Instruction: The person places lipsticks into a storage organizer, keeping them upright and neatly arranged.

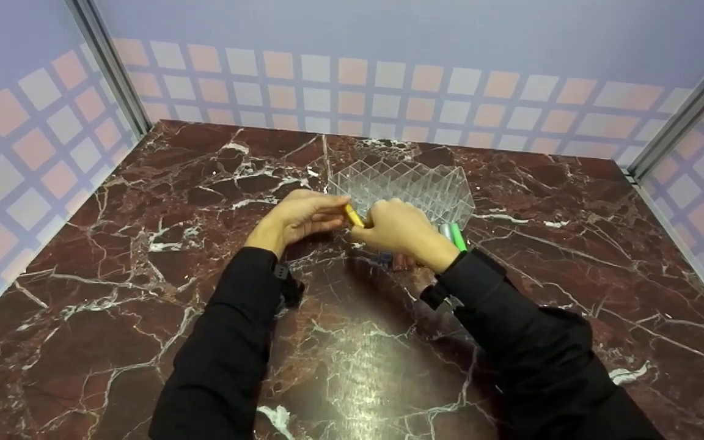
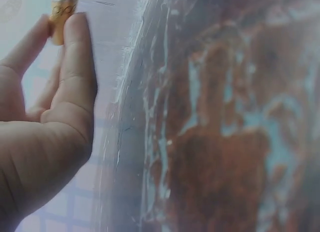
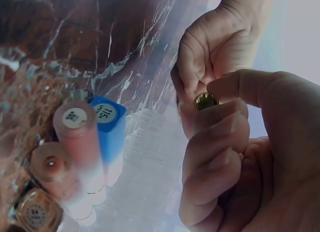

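A gold-yellow lipstick tube (image 1: 354,216) is held slantwise between both hands over the table. My left hand (image 1: 306,218) pinches one end of it between thumb and fingertips; in the left wrist view the tube (image 2: 64,17) shows an engraved ring pattern. The other end is gripped by my right hand (image 1: 404,229), its remaining fingers curled in. In the right wrist view only the shiny round end of the tube (image 3: 206,101) shows among the fingers. Just behind both hands stands a clear acrylic organizer (image 1: 401,183) with diamond-shaped compartments.
Below my right hand are a blue square tube (image 3: 111,127), a pink tube (image 3: 80,137), a second pinkish tube (image 3: 55,167) and a round one marked 04 (image 3: 37,212). By the right wrist lie a green tube (image 1: 458,237) and a silver one (image 1: 446,230). Patterned walls enclose the marbled table (image 1: 113,256).
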Tool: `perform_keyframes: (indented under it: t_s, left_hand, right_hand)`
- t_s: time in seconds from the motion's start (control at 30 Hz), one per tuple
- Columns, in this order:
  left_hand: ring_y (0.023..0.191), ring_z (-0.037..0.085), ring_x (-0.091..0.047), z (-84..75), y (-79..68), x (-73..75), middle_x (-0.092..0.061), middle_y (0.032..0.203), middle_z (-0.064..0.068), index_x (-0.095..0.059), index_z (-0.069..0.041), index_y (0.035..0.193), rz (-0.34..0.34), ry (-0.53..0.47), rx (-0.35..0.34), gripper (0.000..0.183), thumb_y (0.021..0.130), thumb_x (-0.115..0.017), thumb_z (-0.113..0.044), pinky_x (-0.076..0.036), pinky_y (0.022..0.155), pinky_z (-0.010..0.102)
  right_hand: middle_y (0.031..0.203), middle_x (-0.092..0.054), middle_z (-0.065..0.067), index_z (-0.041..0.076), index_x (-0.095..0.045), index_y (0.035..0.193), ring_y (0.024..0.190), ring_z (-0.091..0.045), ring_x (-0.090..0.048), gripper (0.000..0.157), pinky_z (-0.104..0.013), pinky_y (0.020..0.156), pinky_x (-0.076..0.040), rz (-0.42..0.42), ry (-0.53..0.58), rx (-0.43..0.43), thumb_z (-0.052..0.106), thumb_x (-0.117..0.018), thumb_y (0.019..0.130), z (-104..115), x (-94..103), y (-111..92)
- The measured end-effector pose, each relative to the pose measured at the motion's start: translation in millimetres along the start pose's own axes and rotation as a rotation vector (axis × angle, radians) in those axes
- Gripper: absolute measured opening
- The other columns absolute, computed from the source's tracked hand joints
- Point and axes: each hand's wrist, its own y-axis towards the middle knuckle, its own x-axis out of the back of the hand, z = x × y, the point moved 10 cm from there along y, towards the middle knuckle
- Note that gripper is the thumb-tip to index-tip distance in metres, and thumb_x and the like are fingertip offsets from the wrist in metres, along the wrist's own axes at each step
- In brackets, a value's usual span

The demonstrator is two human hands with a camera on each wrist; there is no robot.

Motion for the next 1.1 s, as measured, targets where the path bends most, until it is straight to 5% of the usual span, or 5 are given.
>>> perform_keyframes:
  t_s: [0.47,0.87,1.1]
  left_hand:
    - [0.084,0.022,-0.072,-17.2,3.1,2.9,-0.073,0.101,0.016,-0.069,0.005,0.111,-0.082,-0.082,-0.133,0.028,0.088,-0.080,-0.007,-0.059,0.082,0.029]
    - [0.083,0.020,-0.071,-42.7,-1.2,-1.8,-0.072,0.101,0.014,-0.071,0.003,0.110,-0.170,-0.160,-0.241,0.023,0.090,-0.077,-0.007,-0.059,0.082,0.029]
    - [0.083,0.021,-0.070,-51.6,-2.2,-5.0,-0.072,0.100,0.014,-0.071,0.004,0.111,-0.192,-0.149,-0.282,0.024,0.090,-0.077,-0.007,-0.059,0.084,0.030]
  right_hand:
    - [0.064,-0.062,-0.001,0.006,-0.075,0.101,0.043,-0.009,-0.046,0.032,-0.022,0.038,-0.037,-0.119,0.060,0.049,0.036,-0.063,0.100,-1.6,8.6,5.6]
    - [0.075,-0.070,-0.001,0.008,-0.074,0.105,0.046,-0.009,-0.049,0.030,-0.023,0.038,-0.037,-0.318,0.148,0.065,0.036,-0.065,0.100,-8.2,23.1,14.0]
    - [0.080,-0.071,0.000,0.010,-0.075,0.105,0.049,-0.011,-0.051,0.032,-0.026,0.040,-0.040,-0.366,0.152,0.048,0.040,-0.066,0.099,-13.4,28.9,16.1]
